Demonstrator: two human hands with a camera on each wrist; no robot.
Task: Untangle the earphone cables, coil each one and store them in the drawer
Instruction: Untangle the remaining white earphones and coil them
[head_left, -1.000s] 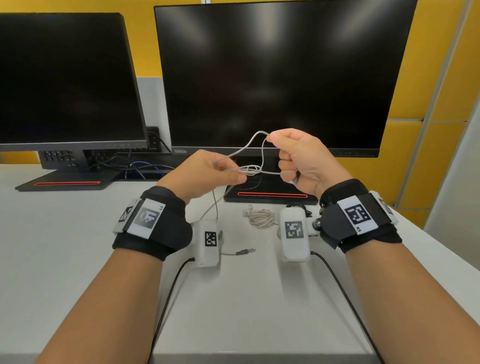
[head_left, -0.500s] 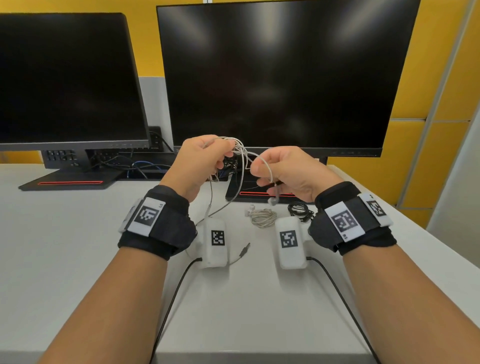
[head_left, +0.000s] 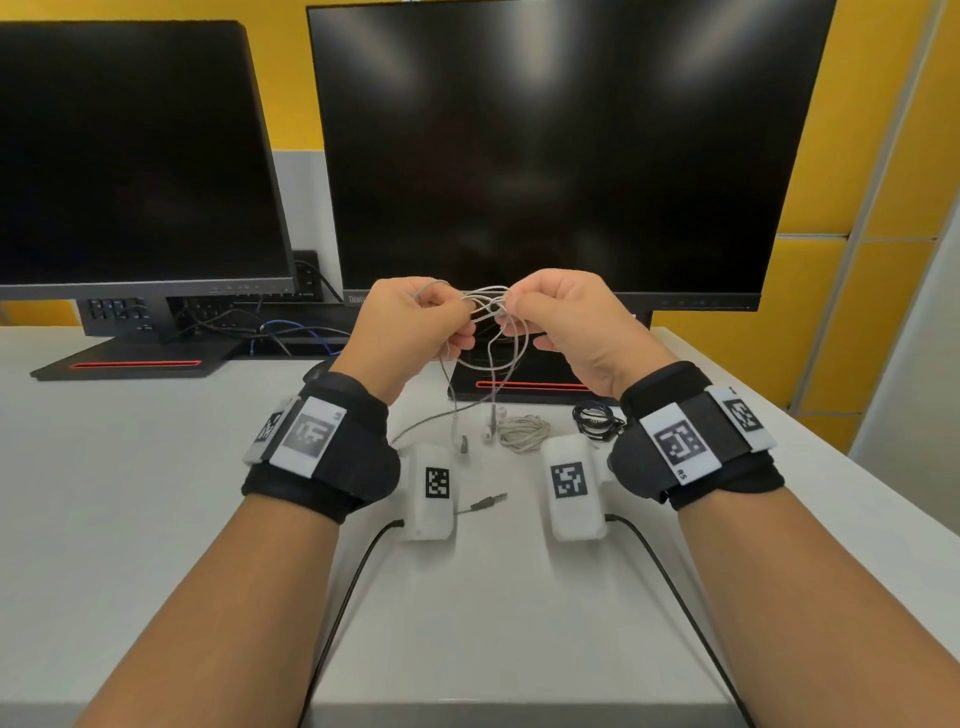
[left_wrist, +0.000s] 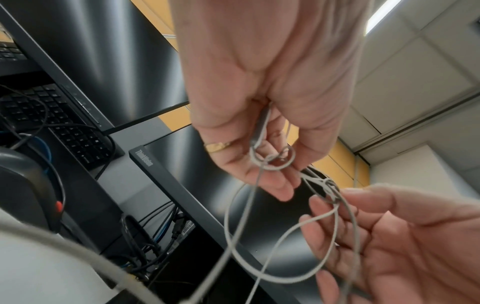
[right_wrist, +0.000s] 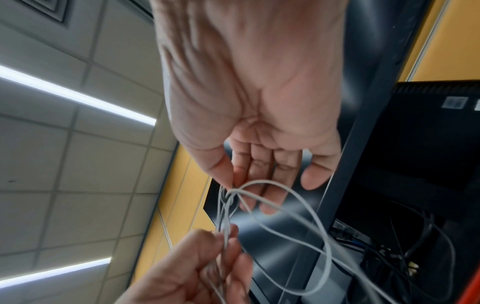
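A thin grey earphone cable (head_left: 491, 312) hangs in a tangle of loops between my two hands, raised in front of the middle monitor. My left hand (head_left: 441, 322) pinches one small loop of it (left_wrist: 272, 160). My right hand (head_left: 524, 312) pinches the knot (right_wrist: 231, 193) between thumb and forefinger. Two earbuds (head_left: 462, 444) dangle down to the desk, where the jack plug (head_left: 488, 501) lies. A coiled beige earphone (head_left: 523, 431) and a coiled black earphone (head_left: 595, 420) lie on the desk under my hands. No drawer is in view.
Two dark monitors (head_left: 561, 156) on black stands (head_left: 135, 364) fill the back of the white desk (head_left: 156, 519). A keyboard (left_wrist: 64, 127) and loose cables (head_left: 280, 332) sit behind them. The desk's right edge (head_left: 831, 447) runs beside my right forearm.
My hands, earlier apart with the cable stretched between them, have come together at the same height. The right hand rose and now pinches the tangle next to the left.
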